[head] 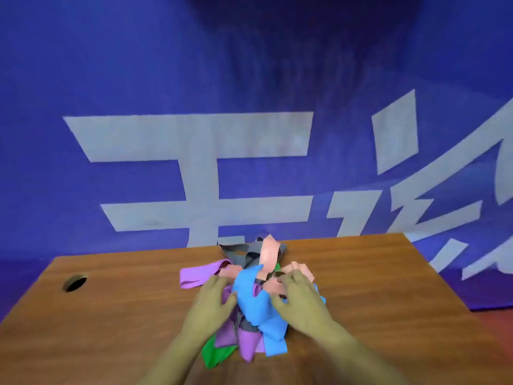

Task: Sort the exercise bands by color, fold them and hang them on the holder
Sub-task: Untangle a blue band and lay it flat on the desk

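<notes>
Head view: band pile (pixel 252 301) on wooden table (pixel 111 315), blue wall (pixel 138 65).

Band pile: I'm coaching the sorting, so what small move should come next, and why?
Probably lift the blue band free with the right hand while the left hand steadies the pile. It lies on top, between both hands, and the colors are tangled together.
</notes>
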